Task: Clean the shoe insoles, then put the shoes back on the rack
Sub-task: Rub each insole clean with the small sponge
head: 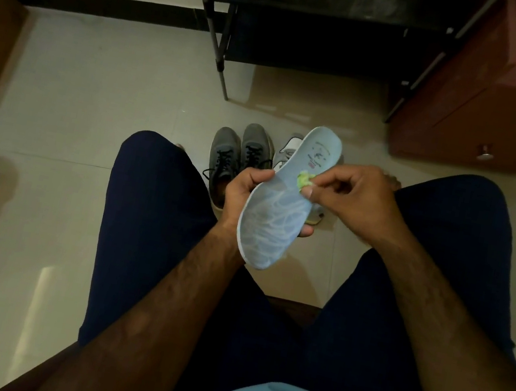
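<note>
Insole (282, 206), pale blue, held up in our two hands: our left hand (243, 192) grips its left edge, fingers curled underneath; our right hand (356, 195) pinches a green cloth (304, 180) against its middle. Beyond the insole, grey shoes (239, 157) stand on the floor (88, 131).
</note>
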`<state>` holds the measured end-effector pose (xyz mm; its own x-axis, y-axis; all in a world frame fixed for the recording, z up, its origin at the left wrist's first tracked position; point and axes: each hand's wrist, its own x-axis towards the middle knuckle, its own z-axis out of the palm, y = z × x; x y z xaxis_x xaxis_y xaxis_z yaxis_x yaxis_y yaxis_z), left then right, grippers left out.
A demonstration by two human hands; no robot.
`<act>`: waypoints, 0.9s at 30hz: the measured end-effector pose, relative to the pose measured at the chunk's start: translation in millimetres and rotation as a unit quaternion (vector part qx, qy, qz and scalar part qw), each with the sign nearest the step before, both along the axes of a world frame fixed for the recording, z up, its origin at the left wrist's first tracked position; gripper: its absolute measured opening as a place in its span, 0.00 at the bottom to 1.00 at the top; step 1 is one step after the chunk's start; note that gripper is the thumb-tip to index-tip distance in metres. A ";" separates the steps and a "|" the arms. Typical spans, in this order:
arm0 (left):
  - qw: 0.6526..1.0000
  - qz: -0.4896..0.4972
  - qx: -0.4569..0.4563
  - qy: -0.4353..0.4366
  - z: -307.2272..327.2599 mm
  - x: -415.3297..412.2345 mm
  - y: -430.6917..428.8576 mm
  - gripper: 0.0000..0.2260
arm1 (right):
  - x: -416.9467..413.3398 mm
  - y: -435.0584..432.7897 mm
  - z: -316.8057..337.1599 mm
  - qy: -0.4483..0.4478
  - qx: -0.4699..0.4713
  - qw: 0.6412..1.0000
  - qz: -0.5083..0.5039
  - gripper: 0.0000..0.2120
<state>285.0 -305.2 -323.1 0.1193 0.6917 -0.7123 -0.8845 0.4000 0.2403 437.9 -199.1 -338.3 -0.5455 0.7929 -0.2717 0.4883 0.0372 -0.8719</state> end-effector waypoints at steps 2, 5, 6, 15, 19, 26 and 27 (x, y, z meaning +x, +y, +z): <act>1.000 -0.002 0.007 -0.004 2.4 -1.4 0.2 0.30 | 2.1 -3.8 2.4 0.009 -0.027 0.999 0.041 0.04; 1.000 0.015 0.000 -0.012 2.0 -0.8 1.5 0.28 | 2.5 3.0 -1.4 0.024 0.010 0.998 -0.049 0.04; 1.000 0.020 -0.003 -0.014 0.7 -0.6 1.9 0.30 | 1.4 4.7 -2.9 0.026 0.024 0.997 -0.073 0.04; 1.000 0.021 0.002 -0.015 -0.2 -1.1 1.7 0.29 | -0.5 3.4 -5.3 0.020 0.021 0.997 -0.069 0.04; 1.000 0.004 0.014 -0.026 0.3 -2.4 0.3 0.32 | -4.9 -4.4 -3.4 0.030 0.016 0.999 -0.004 0.04; 1.000 0.006 0.005 -0.022 2.9 0.8 0.3 0.28 | -10.3 -4.1 -5.8 0.001 0.076 0.994 -0.074 0.04; 1.000 0.003 0.005 -0.017 2.5 1.4 -0.3 0.28 | -12.0 -7.5 -3.6 0.006 0.077 0.996 -0.046 0.04</act>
<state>286.4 -305.5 -320.6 0.1393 0.6999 -0.7005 -0.8944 0.3925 0.2144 425.9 -206.6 -341.9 -0.4707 0.8716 -0.1366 0.4851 0.1264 -0.8652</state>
